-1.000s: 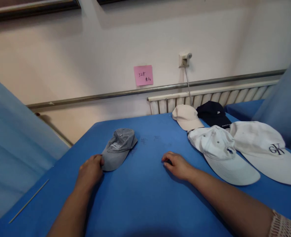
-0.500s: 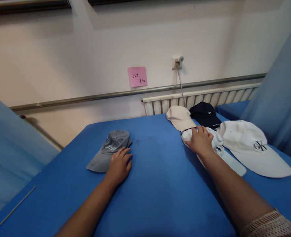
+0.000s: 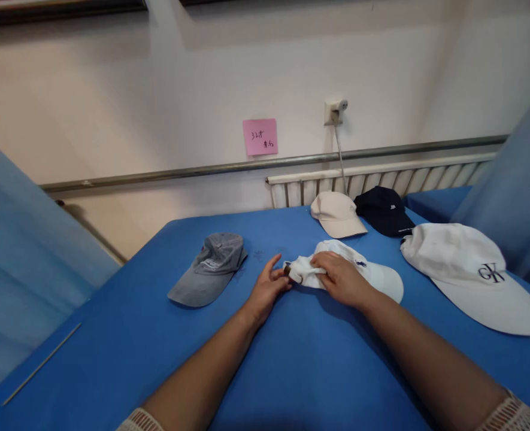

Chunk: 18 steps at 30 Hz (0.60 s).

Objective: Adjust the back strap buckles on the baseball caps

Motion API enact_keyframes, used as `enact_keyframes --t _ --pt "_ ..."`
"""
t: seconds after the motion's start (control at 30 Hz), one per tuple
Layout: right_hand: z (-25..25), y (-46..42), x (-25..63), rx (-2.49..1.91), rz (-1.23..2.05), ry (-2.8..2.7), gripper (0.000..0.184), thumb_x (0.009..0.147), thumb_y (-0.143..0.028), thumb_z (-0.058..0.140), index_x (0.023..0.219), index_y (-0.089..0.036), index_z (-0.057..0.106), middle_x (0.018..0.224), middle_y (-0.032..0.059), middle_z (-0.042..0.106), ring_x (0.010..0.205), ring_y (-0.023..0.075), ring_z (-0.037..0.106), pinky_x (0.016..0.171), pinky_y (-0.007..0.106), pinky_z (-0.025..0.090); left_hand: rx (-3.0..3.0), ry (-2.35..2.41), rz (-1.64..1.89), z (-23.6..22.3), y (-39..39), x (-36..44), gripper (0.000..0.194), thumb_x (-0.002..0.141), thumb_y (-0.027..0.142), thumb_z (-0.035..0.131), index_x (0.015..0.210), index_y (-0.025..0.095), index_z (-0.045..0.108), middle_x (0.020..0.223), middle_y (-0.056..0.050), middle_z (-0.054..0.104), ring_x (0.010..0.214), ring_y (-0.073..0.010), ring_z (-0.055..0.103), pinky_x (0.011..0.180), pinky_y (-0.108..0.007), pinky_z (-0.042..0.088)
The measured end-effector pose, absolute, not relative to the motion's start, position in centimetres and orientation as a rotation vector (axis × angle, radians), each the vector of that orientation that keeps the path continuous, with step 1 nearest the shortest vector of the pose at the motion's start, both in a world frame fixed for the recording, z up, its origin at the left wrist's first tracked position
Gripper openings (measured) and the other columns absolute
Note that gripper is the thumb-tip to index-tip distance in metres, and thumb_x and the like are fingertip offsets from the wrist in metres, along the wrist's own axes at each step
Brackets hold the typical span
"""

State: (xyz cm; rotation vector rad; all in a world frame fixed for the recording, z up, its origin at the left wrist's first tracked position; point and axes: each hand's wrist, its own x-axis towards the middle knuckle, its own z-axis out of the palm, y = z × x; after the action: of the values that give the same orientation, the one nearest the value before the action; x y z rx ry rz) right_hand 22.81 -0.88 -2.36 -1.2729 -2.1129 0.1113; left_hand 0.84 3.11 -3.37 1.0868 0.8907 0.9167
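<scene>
A white baseball cap (image 3: 384, 278) with a small dark horse-rider logo lies near the middle of the blue surface, its brim pointing right. My right hand (image 3: 343, 278) grips the cap's crown, the fabric bunched under its fingers. At the cap's back strap is my left hand (image 3: 271, 287), fingers apart, the fingertips close to the strap's buckle; whether they touch it I cannot tell. Further left rests a grey baseball cap (image 3: 213, 266), brim toward the front left, with nothing touching it.
At the back right sit a beige cap (image 3: 336, 212) and a navy cap (image 3: 384, 209). A large white cap with CK letters (image 3: 462, 257) is at the right. A thin stick (image 3: 42, 363) lies front left. Behind are a rail (image 3: 193, 172), a radiator (image 3: 381, 176) and blue curtains (image 3: 22, 257).
My right hand has moved the white horse-logo cap left, away from the CK cap. My left hand has left the grey cap and come right to the white cap's strap.
</scene>
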Motion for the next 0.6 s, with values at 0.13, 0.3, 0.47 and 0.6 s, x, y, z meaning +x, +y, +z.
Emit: enact_keyframes --t 0.13,0.3,0.47,0.6 --pt "-2.7 -1.3 21.1 -1.423 -0.088 -2.047 0.036 0.077 -0.004 0.051 0.110 -0.015 0.059 0.130 0.0166 0.055 0.125 0.0315 0.045 0.103 0.051 0.032 1.097 0.848 0.905 -2.9 2.5 -0.1 0.055 0.063 0.016 0.080 0.114 0.013 0.061 0.094 -0.007 0.069 0.076 -0.0127 0.064 0.075 -0.026 0.049" --pt "-1.3 -3.0 18.9 -1.239 -0.058 -2.052 0.023 0.085 -0.021 0.057 0.108 -0.018 0.058 0.125 0.0125 0.058 0.115 0.0275 0.050 0.094 0.044 0.039 1.104 0.810 0.982 -3.0 2.2 0.4 0.049 0.063 0.019 0.082 0.107 0.012 0.061 0.087 -0.006 0.070 0.074 -0.0134 0.064 0.073 -0.026 0.049" --pt "-1.9 -3.1 17.7 -1.295 0.040 -2.012 0.014 0.083 -0.021 0.061 0.096 -0.018 0.057 0.112 0.0117 0.062 0.105 0.0276 0.055 0.088 0.044 0.043 1.105 0.810 0.950 -2.8 1.8 0.6 0.045 0.066 0.022 0.081 0.105 0.013 0.061 0.082 -0.004 0.069 0.068 -0.0117 0.063 0.070 -0.026 0.049" --pt "-2.9 -2.6 17.7 -1.205 0.207 -1.912 0.012 0.080 -0.016 0.061 0.090 -0.020 0.056 0.112 0.0106 0.061 0.106 0.0254 0.056 0.092 0.043 0.044 1.217 0.824 0.914 -2.5 1.6 0.6 0.043 0.064 0.023 0.081 0.103 0.013 0.064 0.084 -0.003 0.068 0.072 -0.0124 0.062 0.072 -0.026 0.049"
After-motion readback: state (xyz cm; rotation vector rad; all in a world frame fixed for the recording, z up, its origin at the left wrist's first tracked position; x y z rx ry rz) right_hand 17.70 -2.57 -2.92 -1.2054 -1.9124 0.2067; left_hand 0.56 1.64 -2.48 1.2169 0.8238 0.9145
